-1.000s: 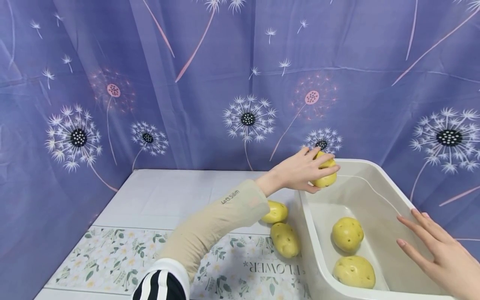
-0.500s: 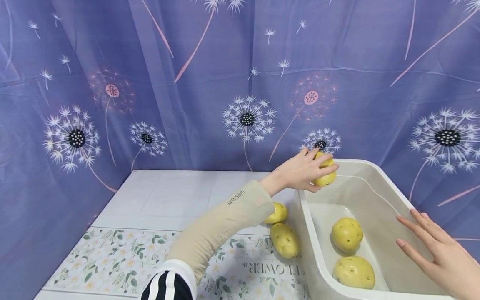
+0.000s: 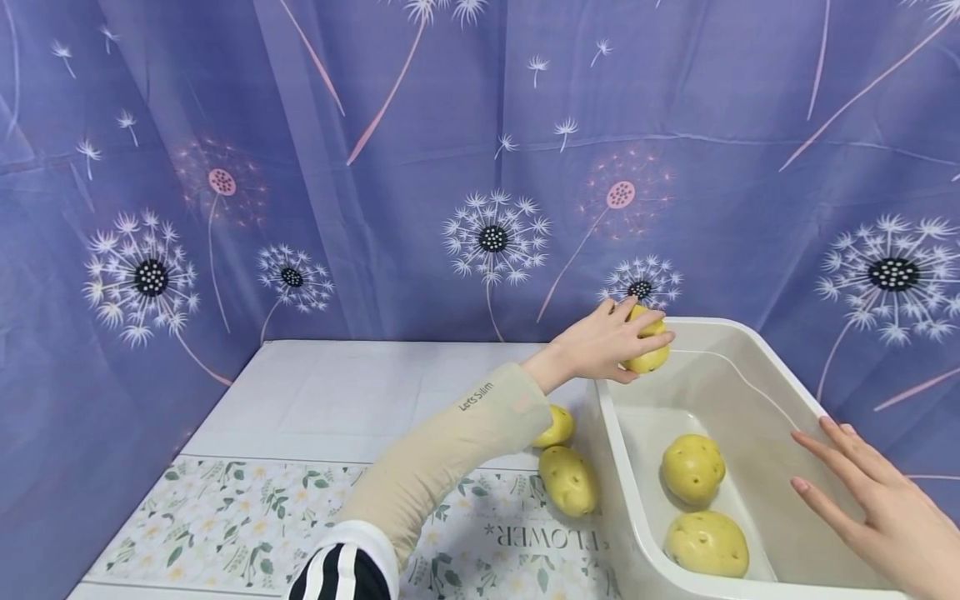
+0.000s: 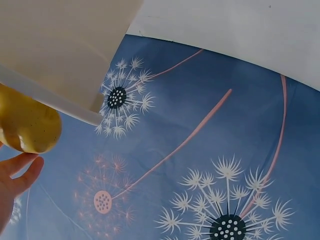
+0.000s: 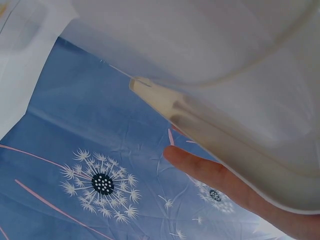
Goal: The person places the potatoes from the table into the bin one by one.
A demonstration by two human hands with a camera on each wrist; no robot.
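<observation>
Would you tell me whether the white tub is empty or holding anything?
Not empty: two potatoes lie on the floor of the white tub.

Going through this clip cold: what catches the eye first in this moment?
The left hand grips a yellow potato over the far left corner of the cream plastic tub, where two more potatoes lie. The right hand, fingers straight, rests at the tub's right rim. Behind hangs a purple dandelion-print curtain.
</observation>
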